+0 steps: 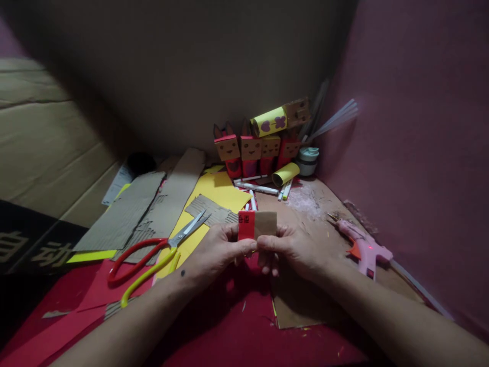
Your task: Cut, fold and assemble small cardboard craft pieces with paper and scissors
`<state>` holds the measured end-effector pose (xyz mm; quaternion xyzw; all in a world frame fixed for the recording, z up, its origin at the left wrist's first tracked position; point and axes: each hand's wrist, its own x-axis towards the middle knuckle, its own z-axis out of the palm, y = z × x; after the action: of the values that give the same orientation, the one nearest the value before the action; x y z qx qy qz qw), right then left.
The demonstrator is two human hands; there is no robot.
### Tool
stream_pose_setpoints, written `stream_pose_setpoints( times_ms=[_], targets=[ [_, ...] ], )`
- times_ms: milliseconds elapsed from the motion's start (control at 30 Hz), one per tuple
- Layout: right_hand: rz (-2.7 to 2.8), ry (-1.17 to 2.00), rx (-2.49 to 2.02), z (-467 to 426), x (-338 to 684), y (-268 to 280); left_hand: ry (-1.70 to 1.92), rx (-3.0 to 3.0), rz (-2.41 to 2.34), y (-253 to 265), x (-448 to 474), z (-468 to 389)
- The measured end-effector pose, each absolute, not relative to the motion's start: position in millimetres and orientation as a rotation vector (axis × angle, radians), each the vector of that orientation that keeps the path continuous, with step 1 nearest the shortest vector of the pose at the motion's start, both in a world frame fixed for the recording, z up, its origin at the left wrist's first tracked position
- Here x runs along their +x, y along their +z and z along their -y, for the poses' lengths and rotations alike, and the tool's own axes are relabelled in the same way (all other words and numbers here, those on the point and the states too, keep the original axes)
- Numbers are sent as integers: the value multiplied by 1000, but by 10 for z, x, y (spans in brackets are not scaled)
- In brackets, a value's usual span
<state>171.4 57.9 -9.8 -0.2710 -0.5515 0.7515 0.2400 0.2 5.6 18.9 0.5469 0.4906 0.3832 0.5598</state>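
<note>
Between my two hands is a small piece of brown cardboard [266, 223], its left part covered by a red strip [246, 228] with dark printed characters. My left hand [225, 244] is closed on the red end, thumb in front and fingers behind. My right hand [288, 247] pinches the plain brown end in the same way. The two thumbs nearly meet at the lower edge. Scissors [178, 242] with one red and one yellow handle lie open to the left of my left hand, on cardboard and yellow paper.
Cardboard sheets [122, 209], yellow paper [219, 186] and red paper [91, 300] spread across the left. Several box-headed paper figures [250, 150] stand at the back, with markers [255, 188] before them. A pink glue gun [362, 247] lies right; glue sticks [334, 120] stand by a light-blue container [307, 160].
</note>
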Motion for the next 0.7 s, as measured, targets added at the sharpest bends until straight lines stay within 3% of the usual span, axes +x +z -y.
stream_pose_setpoints(
  times_ms=[300, 700],
  targets=[
    [1556, 1908, -854, -513, 1766, -18, 1051, 1231, -1013, 239, -41, -71],
    [1520, 2050, -848, -436, 1706, -91, 1198, 1504, -1485, 266, -25, -18]
  ],
)
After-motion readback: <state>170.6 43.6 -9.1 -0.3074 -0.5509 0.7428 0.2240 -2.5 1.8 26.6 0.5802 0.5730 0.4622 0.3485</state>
